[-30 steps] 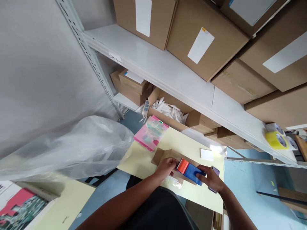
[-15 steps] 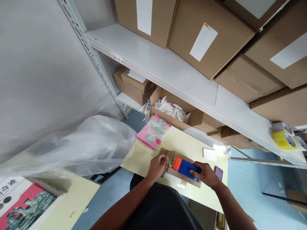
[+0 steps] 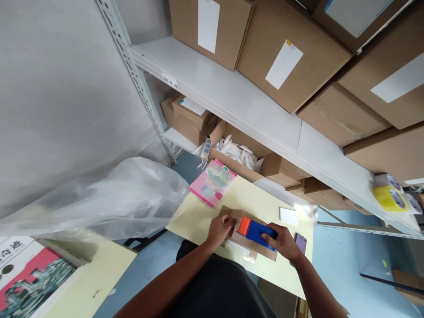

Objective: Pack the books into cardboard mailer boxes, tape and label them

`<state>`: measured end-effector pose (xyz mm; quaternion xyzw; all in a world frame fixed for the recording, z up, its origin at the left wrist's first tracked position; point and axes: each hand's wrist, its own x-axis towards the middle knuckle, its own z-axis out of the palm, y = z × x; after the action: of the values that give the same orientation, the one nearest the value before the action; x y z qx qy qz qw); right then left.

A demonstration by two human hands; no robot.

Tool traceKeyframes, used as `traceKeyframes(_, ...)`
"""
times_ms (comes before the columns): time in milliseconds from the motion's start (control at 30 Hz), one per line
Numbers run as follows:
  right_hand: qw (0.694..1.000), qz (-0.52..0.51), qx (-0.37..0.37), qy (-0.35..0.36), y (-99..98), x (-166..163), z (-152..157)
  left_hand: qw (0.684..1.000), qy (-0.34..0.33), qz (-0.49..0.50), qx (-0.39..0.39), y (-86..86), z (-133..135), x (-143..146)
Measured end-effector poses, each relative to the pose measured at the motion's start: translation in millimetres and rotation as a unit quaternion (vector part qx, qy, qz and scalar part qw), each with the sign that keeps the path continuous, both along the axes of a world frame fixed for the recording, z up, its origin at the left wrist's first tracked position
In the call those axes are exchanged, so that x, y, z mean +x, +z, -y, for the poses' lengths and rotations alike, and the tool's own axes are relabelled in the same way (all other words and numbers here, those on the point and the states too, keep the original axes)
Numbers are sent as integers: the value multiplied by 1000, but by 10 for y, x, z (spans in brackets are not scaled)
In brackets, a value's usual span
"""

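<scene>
A blue tape dispenser with an orange front (image 3: 254,231) is gripped in my right hand (image 3: 285,241), its fingers wrapped round the blue end. Held low, it lies over a brown cardboard piece (image 3: 228,212) on the table. At the dispenser's orange end, the fingers of my left hand (image 3: 220,230) are pinched together on what looks like the free end of clear tape (image 3: 237,221). A clear plastic sleeve with a white slip (image 3: 239,251) sticks out below the cardboard, towards my body.
The cream table (image 3: 255,194) also bears a pink packet (image 3: 212,183), a white card (image 3: 288,215) and a phone (image 3: 300,243). Behind it, a shelf (image 3: 212,88) carries cartons (image 3: 291,57) and tape rolls (image 3: 391,198). An open box of white pieces (image 3: 238,152) sits underneath. Plastic sheeting (image 3: 132,194) hangs left.
The view has shifted slightly. My left fingers have moved a little closer to the dispenser's orange end. My right hand keeps its hold on the dispenser.
</scene>
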<state>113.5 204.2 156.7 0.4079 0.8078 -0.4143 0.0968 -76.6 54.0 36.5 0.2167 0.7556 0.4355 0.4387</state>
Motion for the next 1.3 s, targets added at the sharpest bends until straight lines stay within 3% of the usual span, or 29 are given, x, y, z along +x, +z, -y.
traceKeyframes(133, 1000, -11, 9, 0, -18, -42, 10, 989, -79, -115, -39, -18, 15, -4)
traceKeyframes(267, 999, -15, 30, -5, 8, -82, 32, 977, -120, -148, -92, -93, 54, -116)
traceKeyframes(367, 999, -15, 30, -11, 25, -88, 46, 979, -117, -165, 28, -155, 138, -206)
traceKeyframes(433, 1000, -15, 26, -8, 28, -92, 45, 958, -165, -175, 156, -167, 169, -227)
traceKeyframes(500, 1000, -17, 25, -6, 24, -103, 36, 931, -234, -171, 221, -152, 133, -222)
traceKeyframes(633, 999, -17, 27, -9, 12, -132, 2, 903, -322, -152, 240, -109, -122, -219)
traceKeyframes(733, 1000, 1, 18, 0, 37, -138, -26, 890, -348, -155, 253, -106, -280, -254)
traceKeyframes(933, 999, 28, 22, 28, 170, -87, -103, 895, -372, -177, 169, -82, -263, -301)
traceKeyframes(1100, 997, 51, 44, 31, 188, 192, -217, 898, -375, -175, 151, -36, -231, -297)
traceKeyframes(1300, 995, 73, 70, 11, 127, 919, -329, 900, -365, -186, 147, -34, -217, -294)
